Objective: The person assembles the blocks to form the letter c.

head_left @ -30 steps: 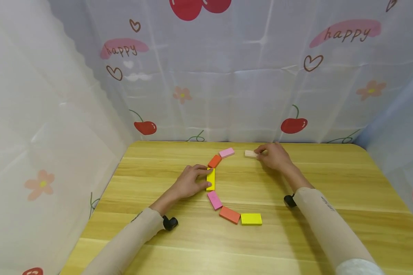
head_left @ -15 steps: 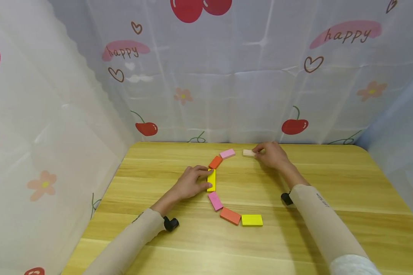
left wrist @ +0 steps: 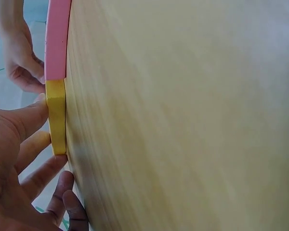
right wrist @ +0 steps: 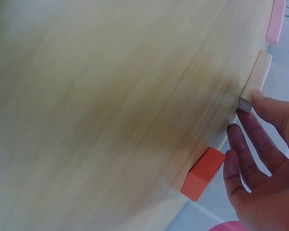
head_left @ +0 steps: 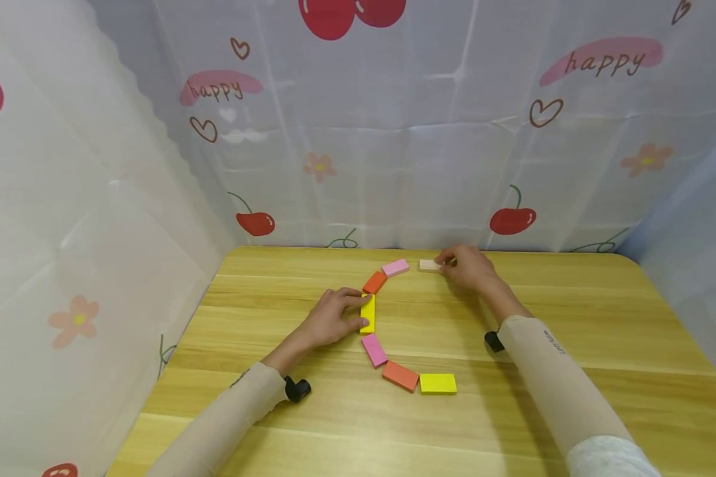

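Observation:
My left hand point(head_left: 334, 317) holds a yellow block point(head_left: 368, 314) lying flat on the wooden table point(head_left: 310, 424), thumb at its near end and a fingertip at its far end. In the left wrist view, a pink block point(left wrist: 57, 41) adjoins that yellow block point(left wrist: 58, 118). At the table's far side, my right hand point(head_left: 470, 267) pinches the right end of a pale wooden block point(head_left: 429, 265) between thumb and index finger. A small gap separates its left end from a light pink block point(head_left: 396, 267). In the right wrist view, an orange block point(right wrist: 203, 174) stands close to the right hand's little finger.
Blocks form a curve open to the right: a red-orange block point(head_left: 374, 282) above the held yellow one, then below it a pink block point(head_left: 374, 350), an orange block point(head_left: 400, 375) and a yellow block point(head_left: 438, 384). A cherry-print curtain point(head_left: 406, 165) hangs behind the table's far edge.
My right hand has slid the pale wooden block a little to the left, narrowing the gap to the light pink block. The left hand stays in place on the yellow block.

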`<state>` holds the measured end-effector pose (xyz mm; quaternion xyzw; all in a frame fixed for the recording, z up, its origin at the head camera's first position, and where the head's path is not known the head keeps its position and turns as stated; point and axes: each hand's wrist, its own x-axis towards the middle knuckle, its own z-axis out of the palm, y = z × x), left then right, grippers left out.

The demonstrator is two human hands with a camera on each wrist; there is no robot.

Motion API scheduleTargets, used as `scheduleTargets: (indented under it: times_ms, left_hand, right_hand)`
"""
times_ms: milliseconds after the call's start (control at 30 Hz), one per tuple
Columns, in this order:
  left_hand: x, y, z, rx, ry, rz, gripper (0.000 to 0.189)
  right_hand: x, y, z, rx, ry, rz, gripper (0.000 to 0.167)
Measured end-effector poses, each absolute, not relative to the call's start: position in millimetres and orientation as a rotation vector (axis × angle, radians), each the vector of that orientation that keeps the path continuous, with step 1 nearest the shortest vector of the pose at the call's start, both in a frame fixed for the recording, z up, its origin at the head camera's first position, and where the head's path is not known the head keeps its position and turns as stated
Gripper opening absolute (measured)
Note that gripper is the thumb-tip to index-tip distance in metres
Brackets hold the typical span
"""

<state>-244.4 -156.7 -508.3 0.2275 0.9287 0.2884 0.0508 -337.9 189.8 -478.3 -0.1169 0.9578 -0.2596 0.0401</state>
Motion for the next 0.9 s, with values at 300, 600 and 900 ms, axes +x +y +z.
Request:
scheduleTargets:
  times_ms: [300, 600, 900]
  left_hand:
    - [-245.5, -156.0, -509.5, 0.706, 2.824, 0.872, 0.055]
    - [-245.5, -155.8, -511.9, 0.700, 2.812, 0.876, 0.057]
    - [-245.8, -156.7, -511.7, 0.693, 2.825, 0.870, 0.056]
  right_hand:
    - [-340.7, 186.4, -481.1, -0.342, 2.946, -0.790, 0.027]
    - [-346.5, 182.2, -483.2, -0.354, 2.918, -0.792, 0.027]
    - [-349.7, 177.2, -483.1, -0.370, 2.923, -0.789, 0.027]
